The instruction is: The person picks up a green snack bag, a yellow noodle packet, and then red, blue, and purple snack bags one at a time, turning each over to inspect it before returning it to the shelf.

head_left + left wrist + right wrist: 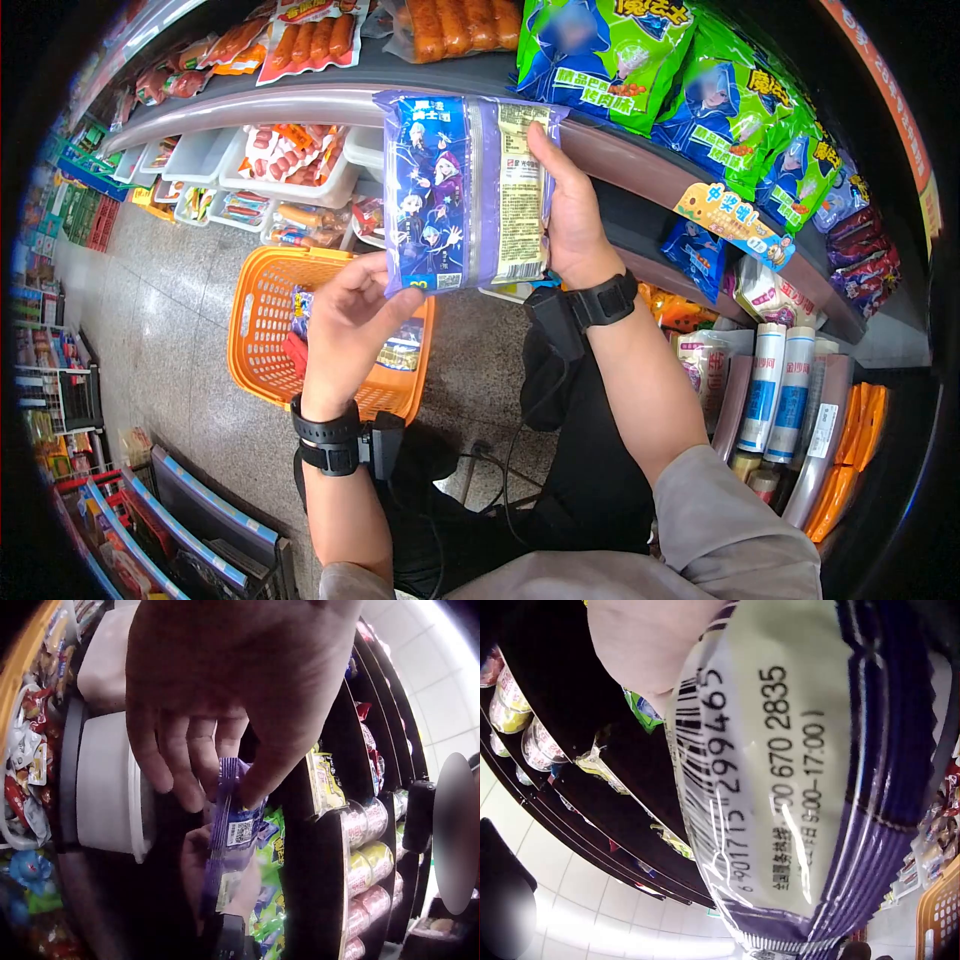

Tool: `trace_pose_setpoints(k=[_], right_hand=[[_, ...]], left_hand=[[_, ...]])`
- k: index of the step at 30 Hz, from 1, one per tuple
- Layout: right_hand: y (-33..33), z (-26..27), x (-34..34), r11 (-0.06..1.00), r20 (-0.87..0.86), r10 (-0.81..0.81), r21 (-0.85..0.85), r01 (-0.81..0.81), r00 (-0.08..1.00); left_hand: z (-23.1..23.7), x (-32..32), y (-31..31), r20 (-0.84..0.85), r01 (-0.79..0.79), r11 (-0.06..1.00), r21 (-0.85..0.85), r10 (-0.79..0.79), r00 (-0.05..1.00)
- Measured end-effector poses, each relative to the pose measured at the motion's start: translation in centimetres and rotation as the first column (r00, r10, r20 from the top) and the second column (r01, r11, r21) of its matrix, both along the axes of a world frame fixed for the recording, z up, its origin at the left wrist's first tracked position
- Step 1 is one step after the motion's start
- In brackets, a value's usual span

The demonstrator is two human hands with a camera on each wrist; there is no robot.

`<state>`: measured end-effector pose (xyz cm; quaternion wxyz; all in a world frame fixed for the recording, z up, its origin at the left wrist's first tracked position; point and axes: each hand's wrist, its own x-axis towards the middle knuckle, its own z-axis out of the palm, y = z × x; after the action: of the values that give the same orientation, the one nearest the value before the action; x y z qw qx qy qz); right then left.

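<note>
A purple and blue snack bag point(428, 195) with cartoon figures and a pale printed panel is held up in front of the body. My right hand point(577, 215) grips its right edge, thumb on the printed side. At the lower left corner, my left hand point(345, 325) pinches the bag, with the fingertips partly hidden behind it. Seen nearly edge-on in the left wrist view, the bag point(231, 832) lies between left thumb and fingers. The bag's barcode point(694, 742) fills much of the right wrist view.
Below stands an orange shopping basket point(250, 320) with several packets in it. Green snack bags point(610, 55) and packed sausages point(455, 28) line the shelf ahead, above white plastic bins point(205, 155). Noodle packs point(765, 390) stand on the right, and low racks point(190, 520) at the lower left.
</note>
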<state>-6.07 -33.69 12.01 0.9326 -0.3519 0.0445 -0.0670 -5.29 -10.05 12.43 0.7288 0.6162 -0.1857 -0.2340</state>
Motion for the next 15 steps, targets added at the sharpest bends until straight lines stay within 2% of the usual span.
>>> trace_pose_setpoints(k=[5,15], right_hand=[[0.33,0.53,-0.23,0.999,-0.015,-0.01,-0.03,0.01,1.0],[0.31,0.44,-0.23,0.999,-0.033,-0.006,-0.034,0.005,0.999]], left_hand=[[0.07,-0.11,0.02,-0.027,0.009,1.0,0.0,-0.009,1.0],[-0.07,0.09,0.7,0.024,0.029,0.995,0.091,-0.031,0.999]])
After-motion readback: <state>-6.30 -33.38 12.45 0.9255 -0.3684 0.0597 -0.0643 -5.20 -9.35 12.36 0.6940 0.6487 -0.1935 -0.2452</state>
